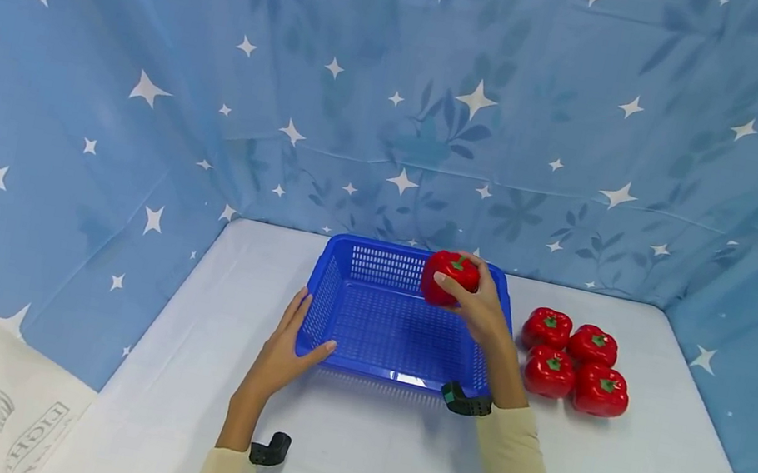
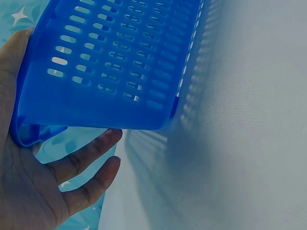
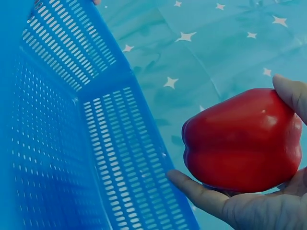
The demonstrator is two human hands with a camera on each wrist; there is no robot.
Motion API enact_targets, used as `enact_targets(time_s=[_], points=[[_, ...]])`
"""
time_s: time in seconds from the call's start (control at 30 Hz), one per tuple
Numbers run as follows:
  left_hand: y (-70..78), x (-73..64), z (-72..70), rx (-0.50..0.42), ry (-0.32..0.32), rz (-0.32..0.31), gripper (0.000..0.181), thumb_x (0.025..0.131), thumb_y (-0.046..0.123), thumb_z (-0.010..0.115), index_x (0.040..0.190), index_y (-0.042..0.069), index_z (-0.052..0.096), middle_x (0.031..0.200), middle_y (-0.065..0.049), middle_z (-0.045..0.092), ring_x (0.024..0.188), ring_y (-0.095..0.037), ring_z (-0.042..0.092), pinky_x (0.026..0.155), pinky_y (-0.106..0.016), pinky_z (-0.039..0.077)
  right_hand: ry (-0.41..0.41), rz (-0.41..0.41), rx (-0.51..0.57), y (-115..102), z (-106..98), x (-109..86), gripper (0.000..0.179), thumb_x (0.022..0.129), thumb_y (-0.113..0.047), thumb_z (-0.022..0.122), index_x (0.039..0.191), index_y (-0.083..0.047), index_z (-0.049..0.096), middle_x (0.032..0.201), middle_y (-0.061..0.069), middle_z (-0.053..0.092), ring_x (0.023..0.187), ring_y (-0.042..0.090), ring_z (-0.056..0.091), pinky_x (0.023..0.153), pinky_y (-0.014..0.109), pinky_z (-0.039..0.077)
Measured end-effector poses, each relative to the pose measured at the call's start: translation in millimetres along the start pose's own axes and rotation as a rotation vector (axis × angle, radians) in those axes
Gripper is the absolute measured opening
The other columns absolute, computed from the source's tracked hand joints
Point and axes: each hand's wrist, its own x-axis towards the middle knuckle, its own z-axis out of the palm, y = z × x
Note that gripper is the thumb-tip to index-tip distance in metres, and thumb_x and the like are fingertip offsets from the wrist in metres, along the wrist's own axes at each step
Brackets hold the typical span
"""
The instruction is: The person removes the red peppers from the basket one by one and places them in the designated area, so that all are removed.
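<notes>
In the head view my right hand (image 1: 482, 301) holds a red bell pepper (image 1: 446, 278) over the back right part of a blue plastic basket (image 1: 363, 369). Thumb and fingers press the pepper (image 3: 244, 141) from opposite sides in the right wrist view, and one fingertip sits right at the basket's rim (image 3: 148, 120). My left hand (image 1: 280, 354) lies at the basket's front left corner, its fingers straight along the left side and the thumb stretched out at the front rim. Seen from the left wrist, the palm meets the basket's corner (image 2: 96, 108) and two fingers reach out loosely below it.
Several more red bell peppers (image 1: 550, 372) stand close together to the right of the basket on the white table (image 1: 371, 455). A blue cloth with white stars (image 1: 398, 130) hangs behind the table and along both sides. Dark bands (image 1: 269, 450) are on both wrists.
</notes>
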Motion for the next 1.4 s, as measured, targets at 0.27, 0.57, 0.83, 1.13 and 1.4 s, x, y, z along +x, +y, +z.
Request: enact_targets(time_s=[0.27,0.57,0.83,1.13,1.4], points=[[0.2,-2.6,4.0,-0.01,0.01,-0.005,0.1,0.083,0.063,0.066,0.158,0.027,0.012,0.164,0.016,-0.001,0.151,-0.035,0.016,0.111,-0.067,0.027,0.071,-0.007,-0.129,1.5,-18.8,-26.7,0.085,0.088,-0.028,0.073,0.153,-0.018,0.019,0.153,0.018,0.029,0.138,0.041,0.036,0.099,0.052,0.05],[0.8,-2.0,5.7,-0.009,0.009,-0.002,0.1,0.081,0.066,0.065,0.158,0.028,0.012,0.163,0.022,-0.002,0.151,-0.033,0.016,0.111,-0.068,0.028,0.212,-0.046,-0.217,-0.7,-46.6,-70.2,0.091,0.087,-0.032,0.074,0.154,-0.019,0.014,0.159,0.016,0.022,0.145,0.041,0.027,0.108,0.057,0.039],[1.3,0.6,7.0,-0.008,0.002,-0.001,0.1,0.081,0.067,0.064,0.158,0.029,0.012,0.162,0.023,-0.002,0.152,-0.032,0.015,0.112,-0.067,0.027,0.349,-0.046,-0.28,10.5,-70.8,-116.1,0.088,0.088,-0.03,0.073,0.153,-0.029,0.014,0.159,0.009,0.023,0.144,0.037,0.028,0.099,0.038,0.046],[3.4,-0.5,6.0,-0.003,0.001,-0.001,0.1,0.082,0.066,0.064,0.158,0.028,0.011,0.163,0.022,-0.003,0.152,-0.032,0.014,0.113,-0.066,0.027,0.46,-0.085,-0.276,30.4,-88.6,-155.1,0.086,0.087,-0.016,0.074,0.151,-0.03,0.019,0.158,0.006,0.022,0.145,0.03,0.026,0.082,0.004,0.046],[-0.5,1.7,2.7,-0.002,0.014,-0.003,0.1,0.082,0.067,0.063,0.158,0.028,0.011,0.162,0.023,-0.003,0.152,-0.032,0.016,0.112,-0.066,0.028,0.586,-0.108,-0.253,49.2,-96.0,-167.8,0.086,0.082,-0.009,0.077,0.15,-0.026,0.026,0.152,-0.002,0.033,0.136,0.014,0.034,0.078,0.002,0.047]])
